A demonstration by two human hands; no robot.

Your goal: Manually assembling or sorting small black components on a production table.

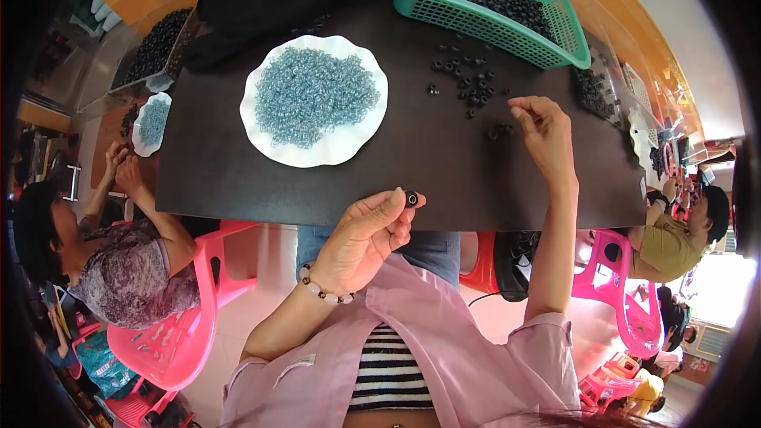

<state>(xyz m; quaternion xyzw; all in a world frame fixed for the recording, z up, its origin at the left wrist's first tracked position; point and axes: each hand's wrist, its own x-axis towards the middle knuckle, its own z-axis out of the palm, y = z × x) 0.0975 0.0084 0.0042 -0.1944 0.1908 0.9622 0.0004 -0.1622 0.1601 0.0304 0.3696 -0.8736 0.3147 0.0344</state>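
Observation:
Just off the table's near edge, my left hand (366, 236) is closed, with a small round black cap (411, 199) pinched between thumb and forefinger. A pale ring shows in the middle of the cap. Over the right part of the dark table, my right hand (547, 139) has its thumb and forefinger drawn together; whatever is between them is too small to make out. Loose black caps (476, 91) lie scattered to the left of that hand. A scalloped white plate (252, 115) in front of me bears a heap of small clear-bluish rings (313, 95).
At the back right stands a green plastic basket (483, 29) full of black caps. Black cloth (273, 8) lies at the back left. Clear bins (622, 71) flank the table. Co-workers sit left and right, near pink chairs (208, 301).

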